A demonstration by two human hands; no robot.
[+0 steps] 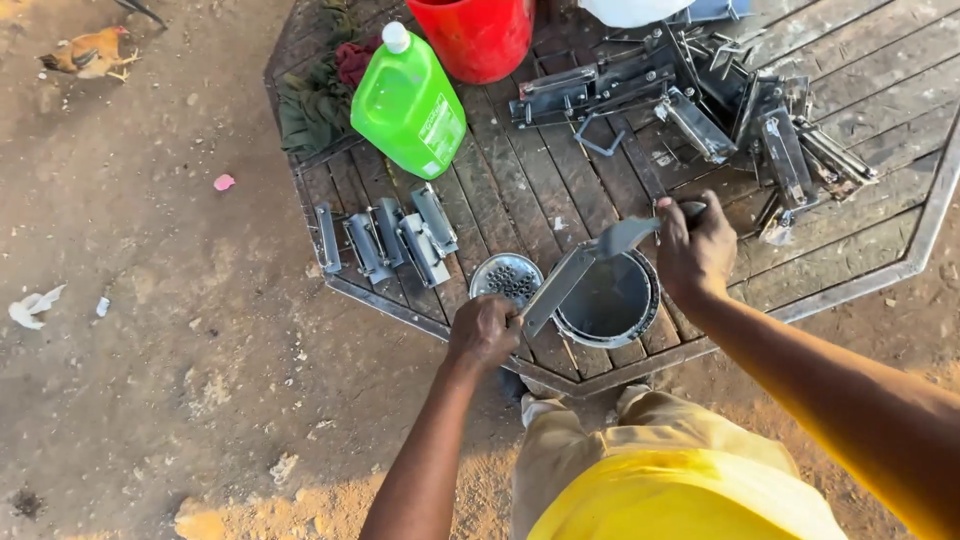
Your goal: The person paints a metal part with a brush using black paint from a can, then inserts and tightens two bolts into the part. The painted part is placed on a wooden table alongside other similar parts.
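My left hand grips the lower end of a long grey metal latch piece, held slanted over an open tin of grey paint. My right hand is closed around a paintbrush, whose grey bristles touch the upper end of that piece. The tin's round lid lies just left of the tin. Both sit near the front edge of a dark wooden octagonal table.
Several painted grey latch pieces lie in a row at the table's left. A heap of bare metal pieces fills the back right. A green plastic jug, a red bucket and dark rags stand behind. A chicken walks on the dirt.
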